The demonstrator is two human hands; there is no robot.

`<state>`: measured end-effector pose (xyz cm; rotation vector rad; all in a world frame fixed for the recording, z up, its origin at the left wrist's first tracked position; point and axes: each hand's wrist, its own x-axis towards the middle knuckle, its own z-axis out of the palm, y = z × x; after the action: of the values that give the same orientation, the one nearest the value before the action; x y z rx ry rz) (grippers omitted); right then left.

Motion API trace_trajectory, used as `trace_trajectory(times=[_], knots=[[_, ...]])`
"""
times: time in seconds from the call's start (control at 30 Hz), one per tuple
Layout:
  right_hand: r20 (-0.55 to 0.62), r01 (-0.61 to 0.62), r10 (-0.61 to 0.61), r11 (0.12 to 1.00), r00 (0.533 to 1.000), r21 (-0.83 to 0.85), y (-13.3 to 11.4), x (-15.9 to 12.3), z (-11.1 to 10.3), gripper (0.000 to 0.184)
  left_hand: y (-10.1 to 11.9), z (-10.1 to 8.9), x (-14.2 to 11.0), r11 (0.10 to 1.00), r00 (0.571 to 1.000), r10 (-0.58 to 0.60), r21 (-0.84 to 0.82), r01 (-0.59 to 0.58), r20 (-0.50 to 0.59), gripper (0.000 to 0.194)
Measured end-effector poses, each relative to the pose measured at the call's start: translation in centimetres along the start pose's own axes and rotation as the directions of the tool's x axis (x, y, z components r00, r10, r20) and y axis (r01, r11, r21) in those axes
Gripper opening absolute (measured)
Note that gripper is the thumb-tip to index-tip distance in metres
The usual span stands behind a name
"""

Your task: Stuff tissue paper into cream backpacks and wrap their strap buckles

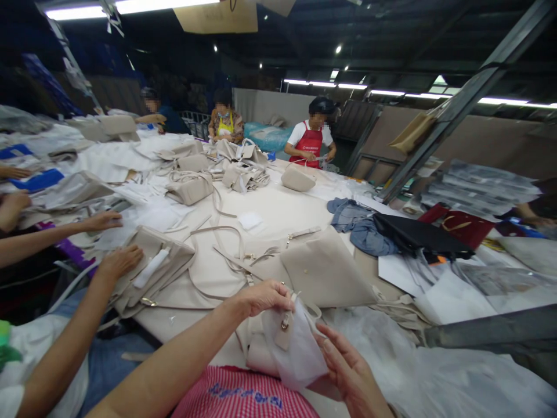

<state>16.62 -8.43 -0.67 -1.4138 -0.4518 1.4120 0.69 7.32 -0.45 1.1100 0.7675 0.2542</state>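
Observation:
My left hand (261, 298) is closed in a pinch on the top edge of a thin white wrapping sheet (300, 354) that covers a beige strap end with a small metal buckle (285, 323). My right hand (350, 374) lies just right of the sheet, fingers stretched out and touching its lower edge. A flat beige bag panel (326, 270) lies on the table just beyond both hands, with beige straps (226, 255) trailing left of it.
A co-worker's hand (118, 261) rests on a beige handbag (152, 273) at my left. More handbags (189, 187) and white sheets cover the long table (278, 206). Three people work at the far end. Blue cloth (348, 217), a black bag (418, 235) and plastic sheets lie right.

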Motion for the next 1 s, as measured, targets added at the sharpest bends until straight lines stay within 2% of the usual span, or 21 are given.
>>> trace_trajectory(times=[0.1, 0.2, 0.33, 0.4, 0.47, 0.63, 0.83, 1.0], knots=[[0.135, -0.001, 0.019, 0.991, 0.991, -0.133, -0.5, 1.3, 1.0, 0.04, 0.2, 0.2, -0.3, 1.0, 1.0, -0.013, 0.008, 0.013, 0.021, 0.022], [0.233, 0.073, -0.01, 0.961, 0.973, -0.265, -1.3, 2.6, 1.4, 0.028, 0.7, 0.2, -0.7, 0.999, 0.999, -0.024, 0.038, 0.023, 0.038, 0.021], [0.292, 0.132, 0.031, 0.844, 0.956, -0.52, -2.7, 3.7, 0.8, 0.017, 1.5, -0.1, -1.4, 0.995, 0.99, -0.033, 0.094, 0.02, 0.135, 0.019], [0.347, 0.153, 0.076, 0.796, 0.935, -0.586, -3.4, 4.1, 0.8, 0.016, 1.9, -0.1, -1.7, 0.992, 0.985, -0.031, 0.126, 0.009, 0.171, 0.019], [0.374, 0.19, 0.071, 0.766, 0.925, -0.614, -3.8, 4.3, 1.1, 0.016, 2.0, 0.0, -1.9, 0.989, 0.986, -0.033, 0.145, 0.009, 0.164, 0.019], [0.36, 0.257, -0.021, 0.739, 0.933, -0.623, -3.4, 4.8, 2.3, 0.018, 1.3, 0.3, -1.9, 0.988, 0.994, 0.013, 0.15, -0.029, 0.106, 0.015], [0.313, 0.224, -0.044, 0.792, 0.949, -0.568, -2.8, 4.6, 2.5, 0.025, -0.2, 0.6, -1.8, 0.984, 0.999, 0.049, 0.175, -0.045, -0.019, 0.012], [0.228, 0.233, -0.131, 0.83, 0.965, -0.508, -2.7, 4.6, 3.2, 0.034, -0.7, 1.8, -2.2, 0.959, 0.991, 0.084, 0.278, -0.052, -0.107, 0.01]])
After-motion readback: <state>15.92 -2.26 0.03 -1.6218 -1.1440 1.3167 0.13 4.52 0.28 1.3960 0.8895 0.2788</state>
